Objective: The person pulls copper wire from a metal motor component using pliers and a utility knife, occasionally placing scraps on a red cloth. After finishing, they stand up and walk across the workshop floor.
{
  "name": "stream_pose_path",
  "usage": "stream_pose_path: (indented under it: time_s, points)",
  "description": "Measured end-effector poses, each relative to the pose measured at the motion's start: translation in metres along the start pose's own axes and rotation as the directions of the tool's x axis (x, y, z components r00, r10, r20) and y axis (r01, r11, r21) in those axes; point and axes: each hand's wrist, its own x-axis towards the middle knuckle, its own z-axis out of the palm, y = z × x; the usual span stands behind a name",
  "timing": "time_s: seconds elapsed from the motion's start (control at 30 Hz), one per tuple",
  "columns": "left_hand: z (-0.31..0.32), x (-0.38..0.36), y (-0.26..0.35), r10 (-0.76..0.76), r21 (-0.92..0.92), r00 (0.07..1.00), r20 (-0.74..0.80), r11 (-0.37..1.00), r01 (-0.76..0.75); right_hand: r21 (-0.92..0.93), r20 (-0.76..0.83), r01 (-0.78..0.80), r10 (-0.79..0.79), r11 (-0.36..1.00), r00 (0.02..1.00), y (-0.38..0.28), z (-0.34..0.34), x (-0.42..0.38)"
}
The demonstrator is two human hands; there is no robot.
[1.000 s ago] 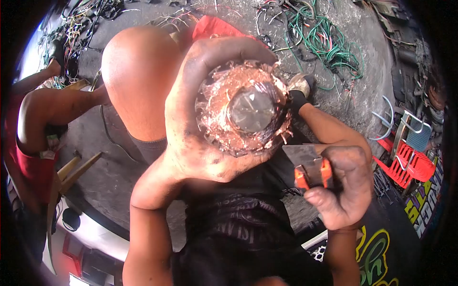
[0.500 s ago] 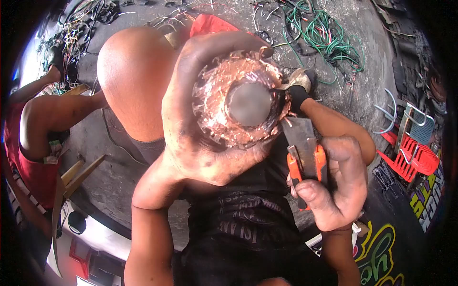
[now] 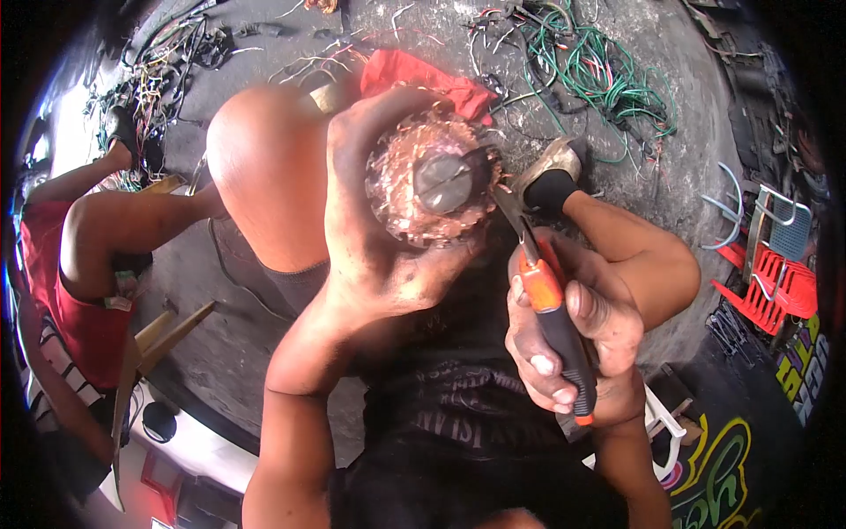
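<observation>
My left hand (image 3: 352, 264) is wrapped round a motor armature (image 3: 394, 194), a round part ringed with ragged copper, with a grey metal end at its middle. The armature's end faces up toward the camera. In my right hand (image 3: 608, 322) is a pair of pliers (image 3: 564, 339) with orange and black handles, my fingers curled round the grips. Their narrow metal jaws reach the right-hand edge of the copper. The palm of my left hand and the underside of the armature are hidden.
A red cloth (image 3: 397, 75) lies on the dark floor beyond my hands. Green cables (image 3: 599, 75) are heaped at far right, other wires (image 3: 159, 79) at far left. A person's bent leg (image 3: 132, 220) is at left. Red plastic pieces (image 3: 775, 286) lie at right.
The armature has moved away from the camera and tilted slightly. The pliers have turned so that their handles show lengthwise, and my right hand has shifted its grip around them.
</observation>
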Motion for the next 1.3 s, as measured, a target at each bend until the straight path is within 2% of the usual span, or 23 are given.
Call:
stream_pose_path:
  time_s: [0.1, 0.2, 0.27, 0.33, 0.37, 0.43, 0.47, 0.53, 0.57, 0.67, 0.73, 0.77, 0.83, 0.9, 0.93, 0.97, 1.0, 1.03, 1.07, 1.13, 1.2, 1.27, 1.3]
  points:
    - [0.001, -0.001, 0.006, -0.053, 0.027, 0.998, -0.017, 0.998, 0.053, 0.070, 0.045, -0.029, 0.026, 0.997, 0.999, 0.003, -0.003, 0.004]
    - [0.004, -0.001, 0.004, -0.092, -0.091, 0.995, -0.047, 0.992, 0.087, 0.067, 0.054, -0.008, 0.005, 0.998, 0.999, 0.008, -0.007, 0.006]
    - [0.000, 0.000, 0.003, -0.022, 0.102, 1.000, 0.011, 0.995, 0.020, -0.216, 0.013, 0.162, -0.163, 0.963, 0.987, 0.010, -0.005, 0.008]
    - [0.001, -0.002, 0.002, -0.050, 0.011, 0.998, -0.031, 0.999, 0.051, -0.365, -0.019, 0.230, -0.255, 0.902, 0.967, 0.012, -0.003, 0.008]
    - [-0.002, -0.005, 0.001, -0.133, 0.065, 0.991, -0.013, 0.989, 0.134, -0.362, -0.019, 0.235, -0.259, 0.902, 0.966, 0.012, -0.003, 0.007]
    - [-0.004, -0.010, 0.004, -0.251, 0.026, 0.968, -0.014, 0.968, 0.251, -0.308, 0.021, 0.191, -0.194, 0.932, 0.981, 0.010, -0.004, 0.007]
    - [-0.001, -0.010, 0.003, -0.200, -0.002, 0.979, -0.035, 0.980, 0.200, -0.308, 0.031, 0.204, -0.204, 0.929, 0.978, 0.014, -0.007, 0.009]
    - [0.004, -0.010, 0.001, -0.062, -0.033, 0.996, -0.070, 0.998, 0.060, 0.026, 0.132, 0.140, -0.142, 0.990, 0.981, 0.023, -0.013, 0.015]
    - [0.006, -0.010, 0.003, -0.076, -0.051, 0.994, -0.078, 0.996, 0.072, 0.024, 0.142, 0.145, -0.147, 0.989, 0.979, 0.024, -0.013, 0.016]
    - [0.012, -0.013, 0.009, -0.307, -0.173, 0.944, -0.121, 0.943, 0.284, 0.132, 0.121, 0.056, -0.072, 0.990, 0.990, 0.026, -0.010, 0.017]
    - [0.010, -0.011, 0.002, -0.381, -0.215, 0.916, -0.130, 0.912, 0.349, 0.128, 0.131, 0.036, -0.053, 0.991, 0.990, 0.025, -0.013, 0.018]
    - [0.004, -0.008, -0.009, -0.165, -0.079, 0.984, -0.067, 0.984, 0.160, 0.057, 0.156, 0.071, -0.079, 0.996, 0.985, 0.024, -0.016, 0.016]
    - [-0.003, -0.007, -0.015, 0.046, 0.044, 0.999, 0.021, 0.998, -0.047, -0.013, 0.181, 0.102, -0.098, 0.995, 0.979, 0.022, -0.017, 0.012]
    - [-0.007, -0.008, -0.013, -0.084, 0.058, 0.995, 0.048, 0.995, 0.082, -0.287, 0.116, 0.293, -0.270, 0.912, 0.956, 0.019, -0.012, 0.004]
    - [-0.008, -0.004, -0.009, -0.129, 0.063, 0.990, 0.054, 0.990, 0.126, -0.290, 0.115, 0.286, -0.263, 0.913, 0.958, 0.019, -0.014, 0.002]
    - [-0.010, 0.000, -0.005, -0.140, -0.079, 0.984, 0.108, 0.986, 0.149, -0.443, 0.078, 0.356, -0.360, 0.823, 0.930, 0.020, -0.018, -0.002]
    - [-0.005, 0.001, 0.003, -0.232, -0.344, 0.963, 0.139, 0.900, 0.267, -0.531, 0.056, 0.370, -0.405, 0.762, 0.913, 0.020, -0.018, -0.006]
    - [0.000, 0.004, 0.013, -0.322, -0.578, 0.932, 0.168, 0.734, 0.358, -0.616, 0.032, 0.371, -0.449, 0.694, 0.893, 0.019, -0.018, -0.010]
    - [-0.002, 0.006, 0.019, -0.332, -0.579, 0.931, 0.154, 0.733, 0.357, -0.696, 0.009, 0.359, -0.491, 0.622, 0.871, 0.019, -0.017, -0.014]
    - [-0.006, 0.010, 0.026, -0.442, -0.636, 0.825, 0.353, 0.534, 0.558, -0.880, 0.180, 0.393, -0.577, 0.269, 0.797, 0.011, -0.013, -0.013]
    - [-0.003, 0.010, 0.024, -0.443, -0.706, 0.838, 0.320, 0.478, 0.522, -0.898, 0.421, 0.414, -0.576, -0.152, 0.701, 0.001, -0.012, -0.010]
    - [-0.007, 0.014, 0.017, -0.333, -0.735, 0.800, 0.500, 0.324, 0.595, -0.914, 0.321, 0.404, -0.681, -0.042, 0.658, 0.006, -0.008, -0.009]
    - [-0.006, 0.011, 0.024, -0.420, -0.753, 0.778, 0.467, 0.273, 0.599, -0.923, 0.262, 0.386, -0.711, 0.014, 0.653, 0.008, -0.006, -0.010]
